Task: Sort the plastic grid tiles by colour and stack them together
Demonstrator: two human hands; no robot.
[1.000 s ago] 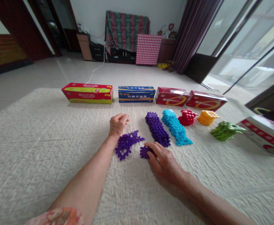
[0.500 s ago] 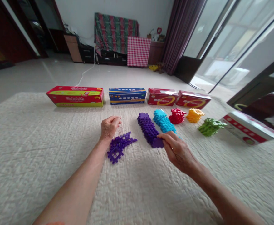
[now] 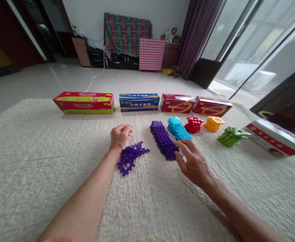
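My left hand (image 3: 120, 135) is closed with its fingers curled, and nothing shows in it. Just below it lies a loose pile of purple interlocking plastic pieces (image 3: 127, 156), one of them with a window-like frame. To the right, a long leaning row of purple notched tiles (image 3: 164, 139) stretches away from me. At the near end of that row is my right hand (image 3: 194, 161), its thumb and fingers apart at the edge of the last tile. A similar row of light blue tiles (image 3: 179, 129) lies beyond my right fingers, its near end partly hidden.
Stacks of red (image 3: 193, 124), yellow (image 3: 213, 123) and green pieces (image 3: 232, 136) continue to the right. Behind stand a red-and-yellow box (image 3: 84, 103), a blue box (image 3: 139, 103) and two dark red boxes (image 3: 177, 103). A white-and-red box (image 3: 276, 137) sits at right on the quilted cover (image 3: 147, 208).
My right thumb and fingers have spread from their pinch at the near purple tile, and that hand stays beside the row. My left hand keeps its closed pose. The view has shifted slightly.
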